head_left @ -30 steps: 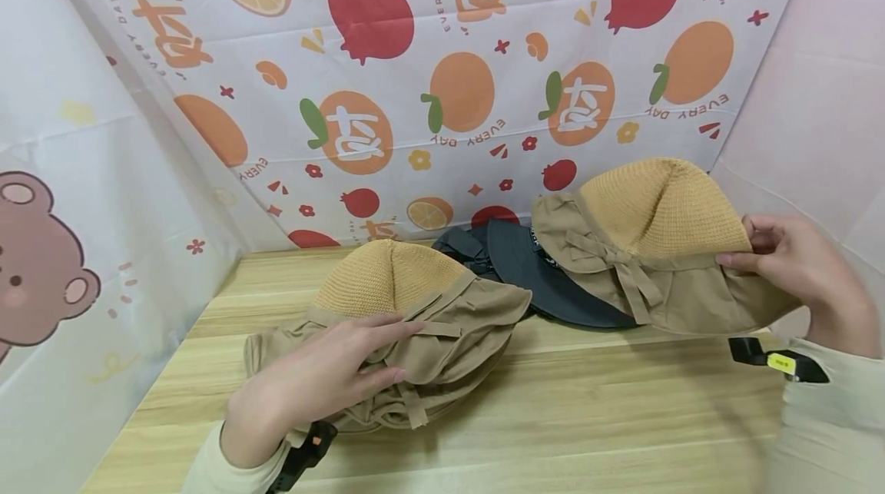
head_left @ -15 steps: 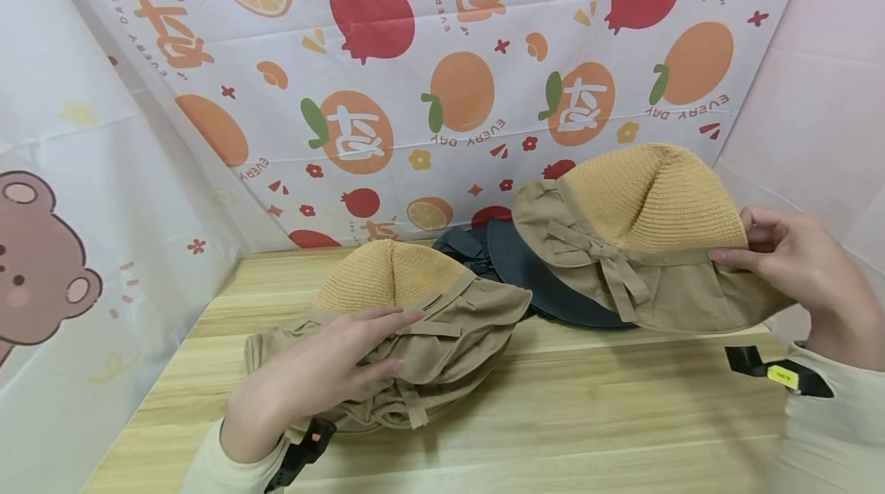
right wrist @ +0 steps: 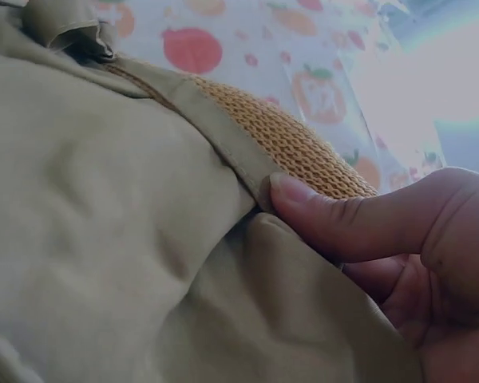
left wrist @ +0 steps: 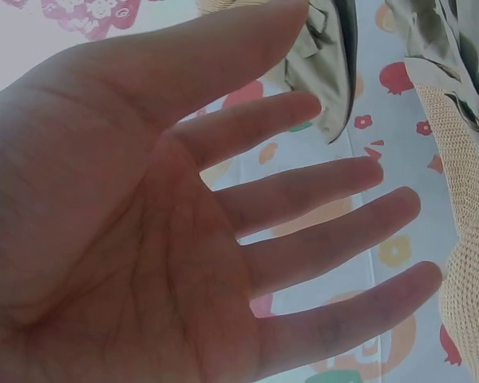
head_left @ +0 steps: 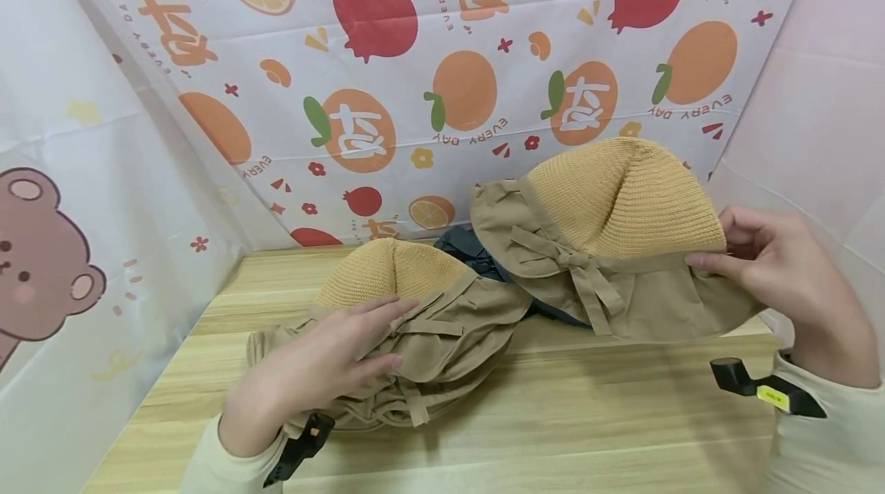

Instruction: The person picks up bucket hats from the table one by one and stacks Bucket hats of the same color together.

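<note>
My right hand (head_left: 795, 267) pinches a sun hat (head_left: 611, 202) at the right of its band and holds it raised above the table. This hat has a yellow knitted crown, a khaki cloth brim and a bow in front. In the right wrist view my thumb (right wrist: 327, 211) presses on the khaki band. At the left lies a pile of similar khaki hats (head_left: 387, 275), with a knitted crown on top. Over its front my left hand (head_left: 311, 363) hovers with spread fingers; the left wrist view shows its palm (left wrist: 144, 239) holding nothing. Whether it touches the pile I cannot tell.
Dark navy hats (head_left: 470, 244) lie at the back, largely hidden behind the raised hat. The wooden table (head_left: 553, 417) ends at a fruit-printed cloth (head_left: 463, 18). White cloth walls (head_left: 159, 194) stand on both sides.
My right hand has moved left with the held sun hat, which now hides more of the navy hats. The left hand has stayed nearly in place over the pile.
</note>
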Available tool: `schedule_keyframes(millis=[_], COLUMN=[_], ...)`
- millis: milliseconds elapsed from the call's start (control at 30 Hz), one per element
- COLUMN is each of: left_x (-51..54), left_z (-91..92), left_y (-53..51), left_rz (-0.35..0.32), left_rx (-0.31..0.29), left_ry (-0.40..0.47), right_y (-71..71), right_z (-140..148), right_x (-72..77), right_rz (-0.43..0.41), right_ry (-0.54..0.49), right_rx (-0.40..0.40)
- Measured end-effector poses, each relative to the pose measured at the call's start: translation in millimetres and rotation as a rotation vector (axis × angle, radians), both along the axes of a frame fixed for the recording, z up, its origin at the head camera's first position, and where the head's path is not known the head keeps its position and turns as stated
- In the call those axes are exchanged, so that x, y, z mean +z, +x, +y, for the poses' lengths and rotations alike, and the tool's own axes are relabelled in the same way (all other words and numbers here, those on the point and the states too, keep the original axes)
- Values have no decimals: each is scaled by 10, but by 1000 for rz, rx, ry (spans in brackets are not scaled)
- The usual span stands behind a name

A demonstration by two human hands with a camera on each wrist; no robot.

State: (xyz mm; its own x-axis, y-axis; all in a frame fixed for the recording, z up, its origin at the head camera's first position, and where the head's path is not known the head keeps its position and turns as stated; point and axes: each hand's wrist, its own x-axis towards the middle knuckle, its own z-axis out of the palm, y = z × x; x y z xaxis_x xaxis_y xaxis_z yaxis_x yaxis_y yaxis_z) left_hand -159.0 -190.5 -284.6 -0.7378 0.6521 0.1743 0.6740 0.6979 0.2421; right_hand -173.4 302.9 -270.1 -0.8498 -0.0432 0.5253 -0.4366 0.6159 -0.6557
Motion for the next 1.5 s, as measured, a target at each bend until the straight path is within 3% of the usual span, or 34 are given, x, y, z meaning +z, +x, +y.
schedule_keyframes(millis=[200,500,767,933,1233,1500], left_x=[43,111,109,95,78,60], left_z=[-76,-141,-119,-104,-115,-144], left_y=[21,35,19,0,-60,-88], left_rz=[-18,-20,56,95,34,167], left_rx=[49,104,85,55,-18,-20], left_ry=[36,72,74,56,84,133], right_y=[75,156,171,177,185,100], right_z=[-253,-447,-618,-757,-962,-992], right_x=[44,39,-15,-44,-76,-105], right_rz=[87,103,141,120,41,-25], right_ry=[33,89,133,131,144,220], right_rx=[112,245,393,469,493,442])
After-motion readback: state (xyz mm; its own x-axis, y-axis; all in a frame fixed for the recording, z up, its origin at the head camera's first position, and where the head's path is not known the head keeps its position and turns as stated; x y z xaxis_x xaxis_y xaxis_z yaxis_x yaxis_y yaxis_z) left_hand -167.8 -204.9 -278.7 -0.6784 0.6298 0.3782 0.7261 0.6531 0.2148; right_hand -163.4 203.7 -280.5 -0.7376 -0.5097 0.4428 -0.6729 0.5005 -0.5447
